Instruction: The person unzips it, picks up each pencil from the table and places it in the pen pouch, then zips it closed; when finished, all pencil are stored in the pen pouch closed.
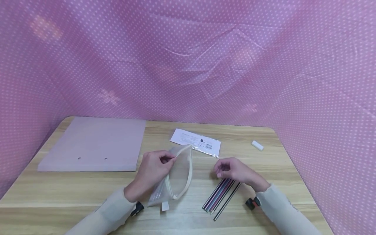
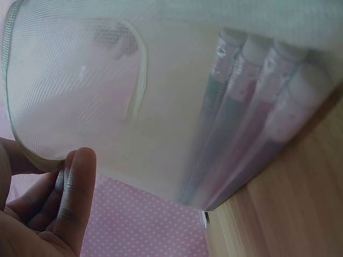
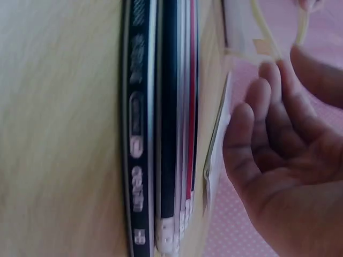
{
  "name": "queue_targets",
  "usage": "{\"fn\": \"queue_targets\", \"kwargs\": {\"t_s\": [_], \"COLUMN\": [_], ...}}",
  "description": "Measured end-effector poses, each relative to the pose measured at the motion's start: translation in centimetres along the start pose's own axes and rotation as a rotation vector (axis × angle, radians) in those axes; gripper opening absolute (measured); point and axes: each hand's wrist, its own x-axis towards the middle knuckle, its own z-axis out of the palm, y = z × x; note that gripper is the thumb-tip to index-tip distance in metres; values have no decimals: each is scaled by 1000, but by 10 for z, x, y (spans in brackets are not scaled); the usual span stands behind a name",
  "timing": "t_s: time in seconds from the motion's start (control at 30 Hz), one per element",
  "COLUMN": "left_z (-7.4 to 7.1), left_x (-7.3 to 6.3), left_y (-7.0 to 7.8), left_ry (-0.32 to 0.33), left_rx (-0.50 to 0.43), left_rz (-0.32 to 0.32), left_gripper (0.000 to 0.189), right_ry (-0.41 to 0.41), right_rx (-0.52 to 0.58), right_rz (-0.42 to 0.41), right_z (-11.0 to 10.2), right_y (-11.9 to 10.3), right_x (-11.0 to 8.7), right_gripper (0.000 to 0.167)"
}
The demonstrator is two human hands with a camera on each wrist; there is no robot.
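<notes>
My left hand [image 1: 155,166] pinches the rim of a translucent mesh zip pouch [image 1: 180,178] between thumb and fingers, and the pouch's mouth gapes toward the right. Through the mesh in the left wrist view, several pencils [image 2: 241,115] with white eraser ends show inside. More pencils [image 1: 216,195] lie side by side on the table, black, red and pale ones among them. A black pencil [image 3: 138,160] marked HB lies slightly apart from that row. Over the row's far ends hovers my right hand [image 1: 236,170], fingers loosely bent and nothing in them.
Behind the pouch lies a flat white printed packet [image 1: 195,142]. A small white eraser-like block [image 1: 257,145] is at the back right. At the left is a large pale folder or box [image 1: 94,143] with two holes. Pink dotted cloth [image 1: 188,65] surrounds the wooden table [image 1: 73,202].
</notes>
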Motion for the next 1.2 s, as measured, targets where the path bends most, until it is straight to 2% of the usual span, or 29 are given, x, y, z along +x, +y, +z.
{"fn": "queue_targets", "kwargs": {"t_s": [0.17, 0.3, 0.47, 0.63, 0.93, 1.2], "left_z": [0, 0, 0, 1, 1, 2], "left_x": [0, 0, 0, 0, -1, -1], "left_y": [0, 1, 1, -1, 1, 0], "left_ry": [3, 3, 1, 7, 15, 13], "left_rx": [4, 4, 0, 5, 16, 8], "left_rz": [3, 4, 7, 25, 29, 37], "left_gripper": [7, 7, 7, 5, 4, 4], "right_ry": [-96, -154, -173, -181, -204, -208], "right_rx": [-132, -223, -354, -462, -452, -391], "right_rz": [-64, -125, -203, -231, -194, -194], "right_z": [3, 5, 5, 6, 6, 5], "right_y": [4, 8, 11, 12, 10, 10], "right_x": [-2, -3, -4, -2, 1, 3], "right_gripper": [19, 28, 34, 33, 25, 26]}}
